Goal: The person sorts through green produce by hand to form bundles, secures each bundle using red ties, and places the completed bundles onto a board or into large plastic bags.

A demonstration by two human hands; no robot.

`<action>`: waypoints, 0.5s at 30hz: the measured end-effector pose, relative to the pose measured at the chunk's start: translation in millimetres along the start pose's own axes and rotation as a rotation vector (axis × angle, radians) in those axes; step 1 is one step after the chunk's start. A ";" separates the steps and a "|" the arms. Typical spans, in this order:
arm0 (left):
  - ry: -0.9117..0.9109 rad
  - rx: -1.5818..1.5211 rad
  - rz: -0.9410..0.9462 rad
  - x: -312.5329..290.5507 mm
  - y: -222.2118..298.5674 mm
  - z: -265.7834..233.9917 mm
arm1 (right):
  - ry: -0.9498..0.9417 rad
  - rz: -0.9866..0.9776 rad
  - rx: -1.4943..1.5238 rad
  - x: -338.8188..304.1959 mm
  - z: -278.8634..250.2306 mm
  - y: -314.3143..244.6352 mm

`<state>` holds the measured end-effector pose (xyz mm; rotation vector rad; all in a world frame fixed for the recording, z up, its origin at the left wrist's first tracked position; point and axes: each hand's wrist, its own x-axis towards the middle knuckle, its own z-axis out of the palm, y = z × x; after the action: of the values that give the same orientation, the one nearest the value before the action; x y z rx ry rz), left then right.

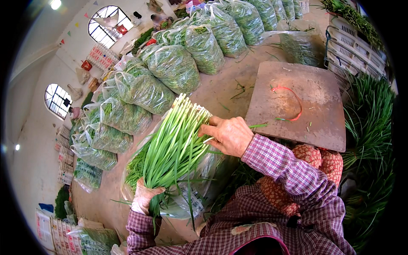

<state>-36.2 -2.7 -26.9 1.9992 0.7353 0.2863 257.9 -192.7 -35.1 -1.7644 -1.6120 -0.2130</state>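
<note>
My left hand (pixel 146 196) is closed round the leafy lower part of a thick bunch of garlic chives (pixel 174 146). The pale stem ends point up and away from me, and loose leaves dangle below. At the bunch's right edge, the fingers of my right hand (pixel 229 135) pinch a few stems near the pale ends. Under the bunch lies a clear plastic bag (pixel 193 204), partly hidden. To the right stands a worn brown board (pixel 272 93), with a curved red tie (pixel 301 106) and small leaf scraps on it.
Rows of clear bags full of greens (pixel 170 66) fill the floor ahead and left. Loose chives (pixel 369 123) are heaped at the right, below stacked white crates (pixel 355 46). More crates (pixel 63 233) stand at lower left. A person (pixel 160 21) is far back.
</note>
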 end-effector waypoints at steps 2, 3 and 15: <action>0.004 0.011 0.008 0.6 -0.3 -0.1 | 0.026 -0.030 -0.006 -0.9 3.2 0.7; 0.006 0.017 0.011 0.7 -0.8 -0.2 | 0.039 -0.045 -0.008 -0.9 5.6 1.3; 0.024 0.054 -0.018 0.5 -7.9 -6.3 | 0.167 -0.005 0.248 -3.8 12.6 -2.0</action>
<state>-41.8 4.9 -30.4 2.0423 0.7837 0.2824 251.0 -188.2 -45.6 -1.5131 -1.4561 -0.1516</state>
